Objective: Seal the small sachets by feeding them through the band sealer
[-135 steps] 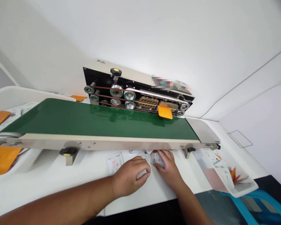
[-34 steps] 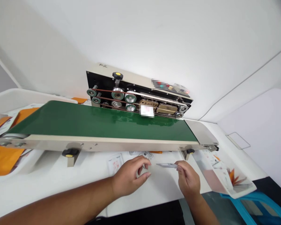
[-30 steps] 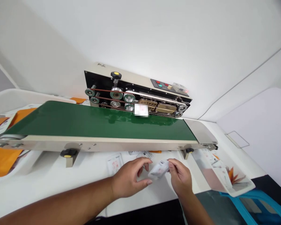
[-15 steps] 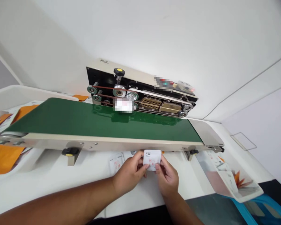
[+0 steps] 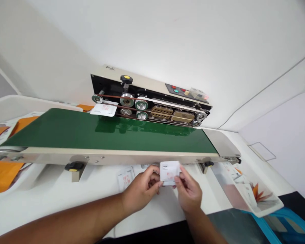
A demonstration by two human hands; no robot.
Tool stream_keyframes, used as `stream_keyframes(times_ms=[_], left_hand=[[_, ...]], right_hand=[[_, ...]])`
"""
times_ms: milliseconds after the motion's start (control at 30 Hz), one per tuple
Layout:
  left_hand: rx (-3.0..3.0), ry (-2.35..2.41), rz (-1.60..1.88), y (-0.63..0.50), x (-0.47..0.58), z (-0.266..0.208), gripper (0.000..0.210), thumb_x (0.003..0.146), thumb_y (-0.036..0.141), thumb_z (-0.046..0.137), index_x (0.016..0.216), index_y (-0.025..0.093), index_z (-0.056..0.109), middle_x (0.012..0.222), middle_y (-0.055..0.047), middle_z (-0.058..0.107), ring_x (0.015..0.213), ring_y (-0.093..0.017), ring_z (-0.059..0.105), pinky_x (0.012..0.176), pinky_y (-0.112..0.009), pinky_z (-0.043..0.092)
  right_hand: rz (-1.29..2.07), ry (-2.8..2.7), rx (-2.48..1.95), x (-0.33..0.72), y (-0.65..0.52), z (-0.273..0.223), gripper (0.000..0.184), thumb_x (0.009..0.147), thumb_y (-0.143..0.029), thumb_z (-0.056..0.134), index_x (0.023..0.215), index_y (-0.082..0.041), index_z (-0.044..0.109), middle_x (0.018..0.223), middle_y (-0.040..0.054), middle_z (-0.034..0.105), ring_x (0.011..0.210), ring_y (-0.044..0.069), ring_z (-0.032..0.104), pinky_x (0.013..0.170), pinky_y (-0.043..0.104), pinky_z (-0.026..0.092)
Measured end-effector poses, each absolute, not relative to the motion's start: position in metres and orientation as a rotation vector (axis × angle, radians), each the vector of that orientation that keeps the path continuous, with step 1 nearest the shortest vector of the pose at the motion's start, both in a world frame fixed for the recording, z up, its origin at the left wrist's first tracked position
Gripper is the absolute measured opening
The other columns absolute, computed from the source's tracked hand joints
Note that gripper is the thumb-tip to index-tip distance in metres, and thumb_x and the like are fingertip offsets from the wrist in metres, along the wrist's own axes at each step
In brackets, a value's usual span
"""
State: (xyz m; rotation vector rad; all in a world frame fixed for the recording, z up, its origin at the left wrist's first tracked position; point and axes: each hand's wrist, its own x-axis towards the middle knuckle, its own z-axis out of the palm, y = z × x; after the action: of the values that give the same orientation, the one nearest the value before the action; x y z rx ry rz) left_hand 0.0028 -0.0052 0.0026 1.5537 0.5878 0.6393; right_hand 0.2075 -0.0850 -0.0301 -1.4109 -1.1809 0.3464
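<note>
Between my hands is a small white sachet (image 5: pixel 169 173) with black and red print, upright in front of the conveyor's near side. My right hand (image 5: pixel 190 193) pinches its right edge, thumb across the front. At its left edge, my left hand (image 5: pixel 142 189) has curled fingers, with the thumb tip against the lower left corner. Another white sachet (image 5: pixel 104 108) hangs in the brown belts at the left end of the band sealer (image 5: pixel 152 91), above the green conveyor belt (image 5: pixel 73 134). Beyond my left hand, more printed sachets (image 5: pixel 125 178) lie on the white table, partly covered.
A white bin (image 5: pixel 38 174) with orange and white packets stands at the left, under the belt's end. On the right is a clear bin (image 5: pixel 266 210) of packets. Black knobs (image 5: pixel 75 166) jut from the conveyor's front. A blue stool (image 5: pixel 289 217) stands at lower right.
The sachet in the sealer has travelled left along the belts to the end pulleys. My right hand and the held sachet have shifted slightly right. The view has moved a little.
</note>
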Motion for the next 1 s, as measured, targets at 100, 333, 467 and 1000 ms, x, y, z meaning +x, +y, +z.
stream_keyframes(times_ms=[100, 333, 467, 1000], left_hand=[[1.564, 0.550, 0.667, -0.006, 0.003, -0.001, 0.024, 0.094, 0.027, 0.057, 0.115, 0.022, 0.046, 0.092, -0.003, 0.072, 0.074, -0.017, 0.067, 0.070, -0.032, 0.054], [1.658, 0.529, 0.666, -0.007, 0.003, -0.005, 0.024, 0.095, 0.023, 0.054, 0.117, 0.023, 0.044, 0.095, -0.003, 0.072, 0.073, -0.016, 0.066, 0.069, -0.031, 0.051], [1.685, 0.519, 0.668, -0.006, 0.003, -0.007, 0.024, 0.095, 0.024, 0.054, 0.117, 0.022, 0.044, 0.093, -0.002, 0.072, 0.074, -0.016, 0.066, 0.069, -0.031, 0.051], [1.711, 0.519, 0.658, -0.005, 0.002, -0.006, 0.023, 0.094, 0.025, 0.055, 0.115, 0.023, 0.047, 0.091, -0.001, 0.072, 0.076, -0.017, 0.065, 0.070, -0.030, 0.051]], right_hand=[[0.216, -1.016, -1.456, 0.253, -0.068, 0.022, 0.054, 0.087, -0.035, 0.075, 0.137, -0.019, 0.066, 0.074, 0.0012, 0.069, 0.055, 0.012, 0.061, 0.050, 0.024, 0.056], [0.233, -0.687, -1.420, 0.376, 0.004, 0.118, 0.045, 0.070, -0.028, 0.087, 0.111, -0.013, 0.075, 0.064, -0.0022, 0.064, 0.046, 0.008, 0.055, 0.039, 0.016, 0.048], [0.510, -0.597, -1.454, 0.387, 0.026, 0.121, 0.033, 0.069, -0.017, 0.086, 0.099, -0.012, 0.074, 0.063, 0.0011, 0.067, 0.043, 0.008, 0.054, 0.037, 0.016, 0.051], [0.675, -0.836, -1.477, 0.353, 0.047, 0.120, 0.042, 0.072, -0.022, 0.087, 0.110, -0.015, 0.072, 0.072, 0.0016, 0.072, 0.053, 0.009, 0.064, 0.050, 0.016, 0.058]])
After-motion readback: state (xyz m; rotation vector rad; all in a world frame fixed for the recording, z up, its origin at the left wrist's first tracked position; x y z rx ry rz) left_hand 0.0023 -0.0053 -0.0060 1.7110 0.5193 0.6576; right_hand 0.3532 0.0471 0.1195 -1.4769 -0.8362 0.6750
